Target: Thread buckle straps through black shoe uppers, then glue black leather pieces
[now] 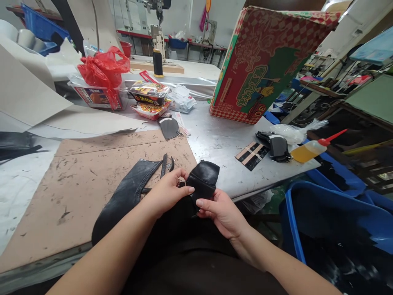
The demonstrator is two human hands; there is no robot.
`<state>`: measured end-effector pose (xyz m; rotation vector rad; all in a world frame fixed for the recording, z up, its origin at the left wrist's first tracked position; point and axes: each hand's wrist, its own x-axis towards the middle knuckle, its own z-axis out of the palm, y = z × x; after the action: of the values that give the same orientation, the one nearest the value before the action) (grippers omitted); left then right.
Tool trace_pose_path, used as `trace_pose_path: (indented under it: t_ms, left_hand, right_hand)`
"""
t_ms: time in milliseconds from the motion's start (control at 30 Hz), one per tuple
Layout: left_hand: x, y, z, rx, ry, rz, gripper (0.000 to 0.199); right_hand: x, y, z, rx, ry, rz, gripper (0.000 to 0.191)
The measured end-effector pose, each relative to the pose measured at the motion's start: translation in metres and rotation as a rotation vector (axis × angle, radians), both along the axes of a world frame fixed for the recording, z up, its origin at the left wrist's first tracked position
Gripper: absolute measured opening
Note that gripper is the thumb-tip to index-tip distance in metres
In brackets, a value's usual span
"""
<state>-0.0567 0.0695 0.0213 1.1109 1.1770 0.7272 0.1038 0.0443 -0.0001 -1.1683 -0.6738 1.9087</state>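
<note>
Both hands grip a black leather piece (203, 177) with a stitched seam, raised just off the table's front edge. My left hand (172, 189) pinches its left side, where a small metal ring or buckle shows by the fingertips. Fingers and thumb of my right hand (218, 208) close on its lower right edge. A larger curved black leather part (124, 196) lies on the brown board (76, 180) beside my left forearm. Behind my left hand, a narrow black strap (166, 164) rests on the board. Whether these parts join the held piece is hidden.
A red patterned carton (251, 69) stands at the back right. A glue bottle (310, 150) with a red nozzle lies near black leather pieces (278, 146). Food packs (149, 93) and a thread spool (157, 62) are farther back. A blue bin (291, 217) stands at the right.
</note>
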Motion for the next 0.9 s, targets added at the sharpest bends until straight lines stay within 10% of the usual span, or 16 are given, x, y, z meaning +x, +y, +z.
trace_pose_path:
  t_ms: [900]
  left_hand:
    - [0.000,-0.005,0.016,0.082,0.066,0.039,0.025]
  right_hand:
    - [-0.023,-0.019,-0.005,0.106,0.113,0.039,0.038]
